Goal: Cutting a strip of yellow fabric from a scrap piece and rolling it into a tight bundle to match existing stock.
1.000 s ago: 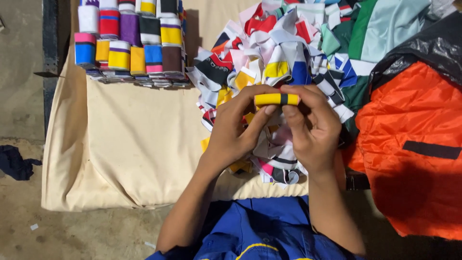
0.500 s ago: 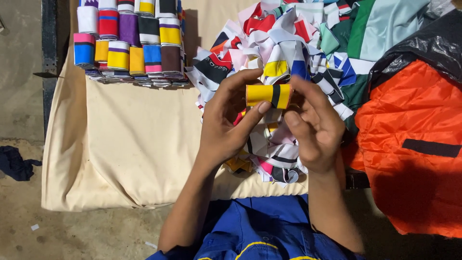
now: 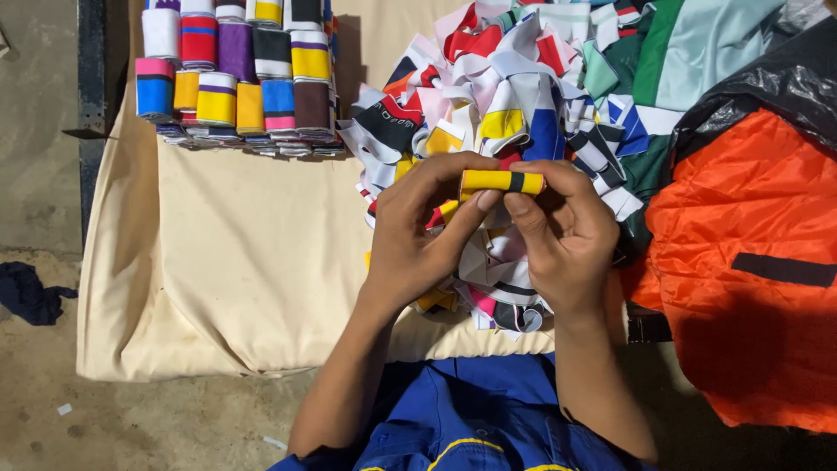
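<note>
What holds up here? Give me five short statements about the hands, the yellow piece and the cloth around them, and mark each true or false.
1. Both hands, the left hand and the right hand, hold the yellow and black fabric strip. True.
2. The strip lies flat on the cream cloth. False: it is held up above the loose pile of scraps.
3. Folded striped pieces stand in rows at the upper left. True.
4. An orange sheet lies on the person's left. False: it lies on the right.
5. The person wears a green shirt. False: the blue shirt has yellow trim.
</note>
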